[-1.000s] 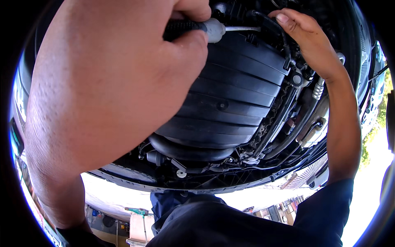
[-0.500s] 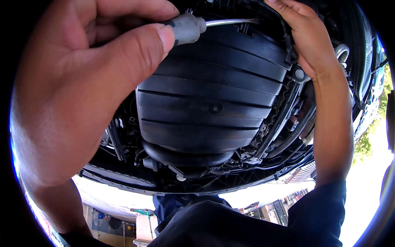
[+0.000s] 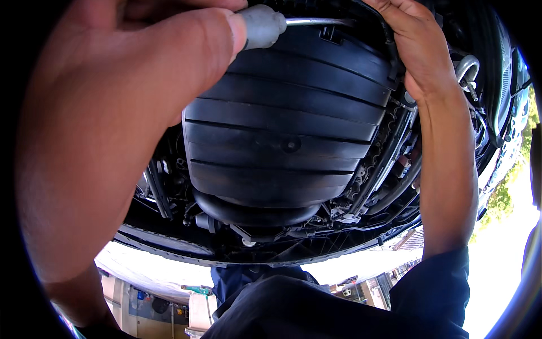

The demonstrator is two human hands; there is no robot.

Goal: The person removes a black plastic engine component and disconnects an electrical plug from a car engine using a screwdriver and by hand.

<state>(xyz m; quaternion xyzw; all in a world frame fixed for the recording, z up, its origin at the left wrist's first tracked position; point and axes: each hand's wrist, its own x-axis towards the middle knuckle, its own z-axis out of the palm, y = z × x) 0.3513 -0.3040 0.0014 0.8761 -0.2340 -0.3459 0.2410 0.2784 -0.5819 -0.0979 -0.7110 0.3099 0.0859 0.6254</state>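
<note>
My left hand [image 3: 130,85], large and close at the upper left, is wrapped round the grey handle of a screwdriver [image 3: 264,27]. Its thin metal shaft points right, and the tip vanishes into shadow at the upper edge of a ribbed black plastic engine cover [image 3: 282,118]. My right hand [image 3: 420,48] reaches up at the top right with curled fingers, beside a black cable [image 3: 387,34] that runs down along the cover's corner. The picture's top edge cuts off part of those fingers, and what they grip is hidden.
The cover sits in an engine bay. A bent metal pipe [image 3: 467,66] and black hoses [image 3: 395,183] lie right of it. The car's front edge [image 3: 226,261] curves across below, near my body. Behind, upside down, a green tool [image 3: 197,290] rests on a pale surface.
My left hand and the screwdriver have shifted slightly up and to the right. My right forearm has moved a little left, while its hand stays near the cable.
</note>
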